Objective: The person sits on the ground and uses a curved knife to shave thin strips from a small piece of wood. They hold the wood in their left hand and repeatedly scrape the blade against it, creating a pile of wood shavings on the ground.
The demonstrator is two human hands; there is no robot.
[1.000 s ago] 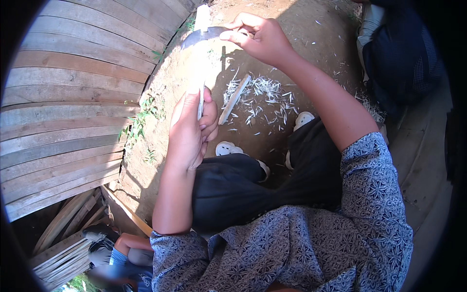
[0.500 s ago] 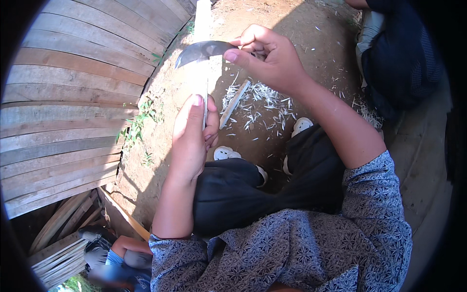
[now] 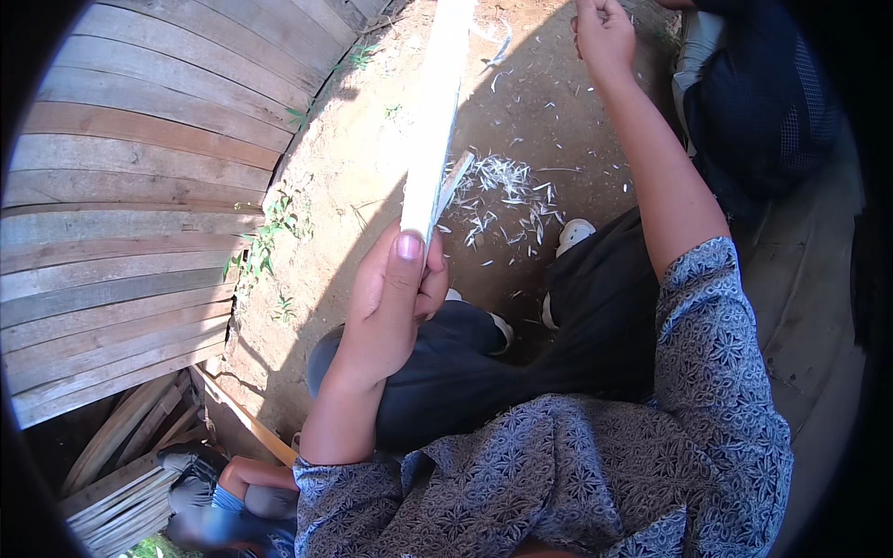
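Observation:
My left hand (image 3: 395,298) is closed around the lower end of a long, pale wooden strip (image 3: 433,139), thumb lying flat along its face. The strip points up and away past the top edge, bright with sunlight. Far off at the upper right, my right hand (image 3: 606,35) is curled closed, apart from the strip. The curved knife it gripped half a second ago cannot be made out now; its blade is out of sight. A thin curled shaving (image 3: 503,48) shows to the right of the strip's upper part.
Wood shavings (image 3: 507,177) litter the dirt ground, beside another piece of wood (image 3: 455,177). A plank wall (image 3: 139,200) runs along the left, with small green plants (image 3: 265,237) at its foot. One person (image 3: 246,488) sits at lower left, another (image 3: 758,102) at upper right.
My right hand has swung up and away to the right, off the strip. My left hand has shifted down and right, and the strip now leans rightward at the top.

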